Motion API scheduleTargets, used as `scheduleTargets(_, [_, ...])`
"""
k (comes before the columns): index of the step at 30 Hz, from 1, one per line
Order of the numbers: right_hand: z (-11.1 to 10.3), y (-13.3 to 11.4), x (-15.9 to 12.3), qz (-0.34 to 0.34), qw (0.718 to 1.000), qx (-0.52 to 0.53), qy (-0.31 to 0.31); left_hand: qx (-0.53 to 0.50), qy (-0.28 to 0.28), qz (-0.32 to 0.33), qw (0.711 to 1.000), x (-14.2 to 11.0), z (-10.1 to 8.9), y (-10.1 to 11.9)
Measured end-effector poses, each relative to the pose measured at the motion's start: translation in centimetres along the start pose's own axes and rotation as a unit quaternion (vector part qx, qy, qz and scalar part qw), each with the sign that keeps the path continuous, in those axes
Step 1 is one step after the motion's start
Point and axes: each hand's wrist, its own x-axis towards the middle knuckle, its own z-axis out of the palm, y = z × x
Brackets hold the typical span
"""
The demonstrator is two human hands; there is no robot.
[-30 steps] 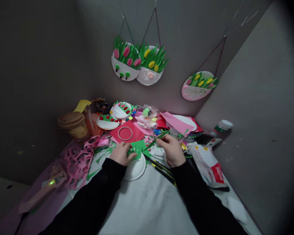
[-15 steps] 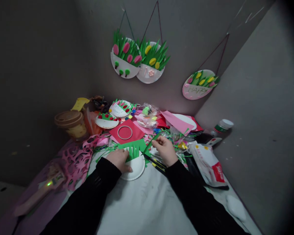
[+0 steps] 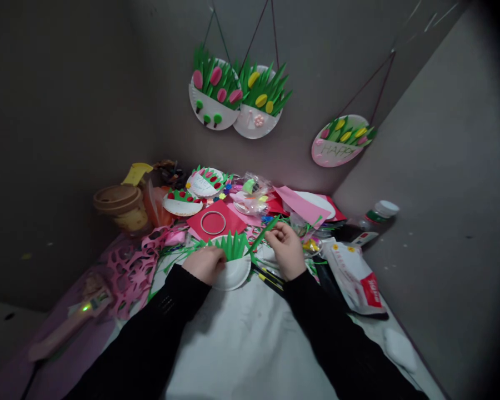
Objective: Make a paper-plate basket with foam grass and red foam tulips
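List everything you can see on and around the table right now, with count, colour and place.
paper plate with grass fringe: 1, white and green, table centre, under left hand
green paper strip: 1, green, pinched in right hand
hanging plate crafts: 3, white or pink with green grass and pink or yellow flowers, on wall
finished plate crafts: 2, white, green, red, back of table
red sheet with ring: 1, red, behind plate
pink cut-out sheet: 1, pink, left
brown pot: 1, back left
glue bottle: 1, white cap, right
white packet: 1, white and red, right
left hand: on plate
right hand: grip closed on strip
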Motion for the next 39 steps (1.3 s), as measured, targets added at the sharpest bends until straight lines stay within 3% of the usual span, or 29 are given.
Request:
scheduleTargets(6, [0.2, -0.6, -0.1, -0.009, 1.000, -0.022, 0.019, 0.006, 0.019, 0.022, 1.000, -0.2, -0.2, 0.5])
scheduleTargets(21, [1.3, 1.4, -1.3, 0.013, 0.984, -0.162, -0.070, 0.030, 0.044, 0.015, 0.998, -0.4, -0.3, 0.9])
scheduleTargets(25, [1.2, 1.6, -1.2, 0.034, 0.984, -0.143, -0.098, 0.034, 0.038, 0.013, 0.999, -0.4, -0.3, 0.9])
scheduleTargets(33, [1.1, 1.2, -0.7, 0.039, 0.997, -0.021, -0.063, 0.028, 0.041, 0.028, 0.998, -0.4, 0.0, 0.9])
scheduleTargets(39, [1.2, 1.3, -1.0, 0.063, 0.997, -0.004, -0.047, 0.025, 0.040, 0.024, 0.999, -0.5, -0.2, 1.3])
